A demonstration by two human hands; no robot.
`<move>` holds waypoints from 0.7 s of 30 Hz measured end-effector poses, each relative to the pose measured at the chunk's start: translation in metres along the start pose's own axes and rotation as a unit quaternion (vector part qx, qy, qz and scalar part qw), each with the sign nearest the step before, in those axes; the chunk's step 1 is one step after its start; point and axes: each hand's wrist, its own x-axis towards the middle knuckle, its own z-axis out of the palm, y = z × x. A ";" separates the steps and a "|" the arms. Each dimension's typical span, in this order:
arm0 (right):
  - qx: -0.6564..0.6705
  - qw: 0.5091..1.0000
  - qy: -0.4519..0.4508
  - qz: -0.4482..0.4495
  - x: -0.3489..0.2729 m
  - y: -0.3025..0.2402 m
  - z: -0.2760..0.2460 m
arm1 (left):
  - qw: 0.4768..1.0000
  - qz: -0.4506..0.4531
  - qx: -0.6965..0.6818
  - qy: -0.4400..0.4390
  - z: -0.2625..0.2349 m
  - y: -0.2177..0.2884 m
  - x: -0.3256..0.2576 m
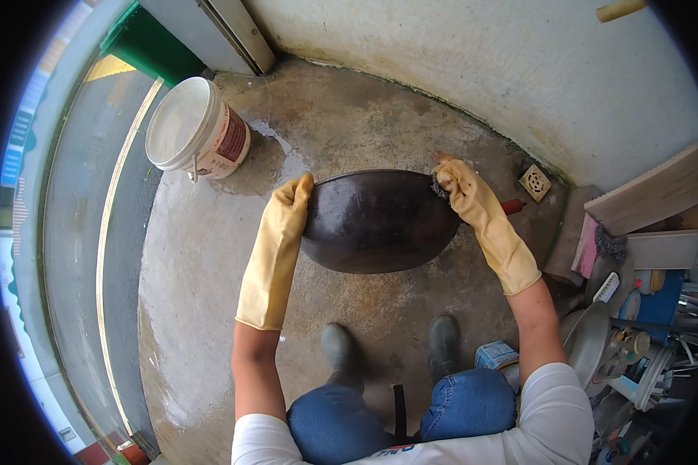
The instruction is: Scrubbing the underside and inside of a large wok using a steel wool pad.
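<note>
A dark, rounded wok (380, 225) is held up on edge above the floor, its underside toward me. In a cream-yellow rubber glove, my left hand (290, 198) is closed around its left rim. My right hand (457, 186), gloved the same way, is closed at the right end of the rim. A dark, wiry scouring pad (440, 189) shows under its fingers, against the wok. Behind my right glove a red handle end (512, 206) sticks out; what it belongs to is mostly hidden.
A white plastic bucket (180, 128) stands at the far left near a green bin (151, 46). A square floor drain (534, 183) lies by the wall. Boards (651, 190), a brush (606, 287) and piled metal ware (589, 337) crowd the right. A blue-and-white tub (496, 356) sits beside my boot.
</note>
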 end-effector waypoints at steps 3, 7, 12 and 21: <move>0.082 0.991 0.027 0.102 -0.032 0.037 0.013 | 0.999 0.000 -0.037 0.024 -0.015 -0.029 0.014; 0.048 0.996 -0.009 0.075 -0.039 0.076 0.018 | 0.996 0.048 -0.069 0.037 -0.025 -0.052 0.028; 0.319 0.933 0.019 0.167 -0.045 0.088 0.012 | 0.992 0.054 -0.108 0.030 -0.017 -0.059 0.038; 0.059 0.990 0.011 0.126 -0.034 0.007 -0.005 | 0.995 0.077 -0.033 0.055 -0.011 -0.033 0.016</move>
